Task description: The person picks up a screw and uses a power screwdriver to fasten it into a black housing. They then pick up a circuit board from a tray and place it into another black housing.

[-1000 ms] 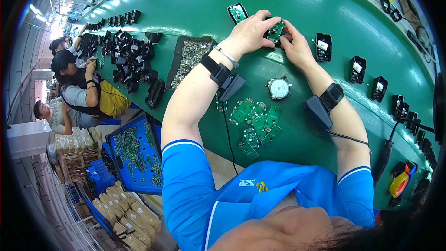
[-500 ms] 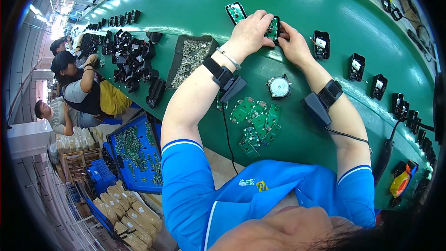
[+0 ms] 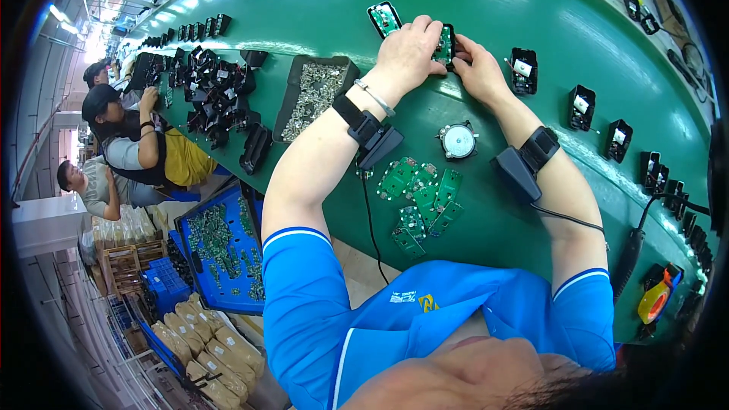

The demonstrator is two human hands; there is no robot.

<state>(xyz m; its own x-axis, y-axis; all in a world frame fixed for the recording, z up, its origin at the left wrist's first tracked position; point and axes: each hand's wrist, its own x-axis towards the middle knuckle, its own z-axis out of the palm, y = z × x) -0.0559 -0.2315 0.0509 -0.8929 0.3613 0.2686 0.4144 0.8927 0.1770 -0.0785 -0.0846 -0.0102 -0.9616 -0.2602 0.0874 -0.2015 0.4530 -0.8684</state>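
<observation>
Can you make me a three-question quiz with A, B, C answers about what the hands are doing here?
1. Where is the tray of small metal parts?
A. left of the left hand
B. right of the right hand
C. on the floor

2. What colour are the loose circuit boards?
A. red
B. green
C. yellow

3. How is the black case with a green board held?
A. lying untouched
B. one hand only
C. between both hands

Answers: 1 A, it sits beyond the left forearm; 2 B, all look green; 3 C, both hands' fingers touch it.

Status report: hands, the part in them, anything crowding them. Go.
Left hand and right hand both gripping one black housing with green circuit board. Held over green table. Second filled housing close by, not touching.
</observation>
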